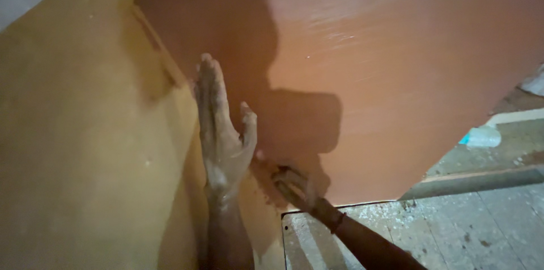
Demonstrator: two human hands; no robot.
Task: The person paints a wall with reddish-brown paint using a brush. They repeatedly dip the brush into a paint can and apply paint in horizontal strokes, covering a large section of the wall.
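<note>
The left hand [221, 134] is lying flat and open in the middle of the frame, fingers [208, 86] pressed together and pointing up, thumb spread to the side, its palm resting against the edge where a dull yellow board [85, 134] is meeting a large reddish-brown panel [408, 60]. The skin is looking dusty and smeared with pale grit. Just below and to the right, the right hand [292, 185] is curling against the lower edge of the reddish-brown panel, fingers bent in; shadow is covering it, and I cannot tell whether it is gripping anything. The two hands are sitting near each other but apart. The panel is filling the upper right of the frame, smooth and faintly glossy, with fine streaks running across it like brush marks or wood grain, and a dark shadow is falling over its left part. The yellow board is taking up the whole left side, matte and flat, with a few small specks. At the lower right, a grey floor [453, 230] is showing, rough and scattered with whitish dust and crumbs.
</note>
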